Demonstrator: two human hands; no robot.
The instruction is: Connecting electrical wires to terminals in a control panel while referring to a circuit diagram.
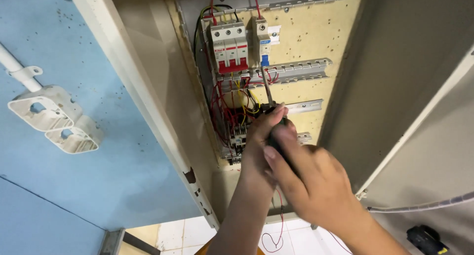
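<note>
Right hand [308,178] nearest the lens, fingers curled tight round the dark handle of a screwdriver [270,104]; left hand [261,129] just ahead, fingertips pinched on the same tool near where handle meets shaft. Screwdriver sits inside the open cabinet [148,87], its thin metal shaft reaching up to the small single breaker [263,40] beside the red-and-white triple breaker [228,47]; red and yellow wires [232,104] crowd just beside it. Judged light and stiff, tip liable to slip off a screw; best held at the handle, steadied low on the shaft.

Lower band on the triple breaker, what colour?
Red, below a white body, on the triple breaker. Head view, the only one, shows it clearly.
</note>
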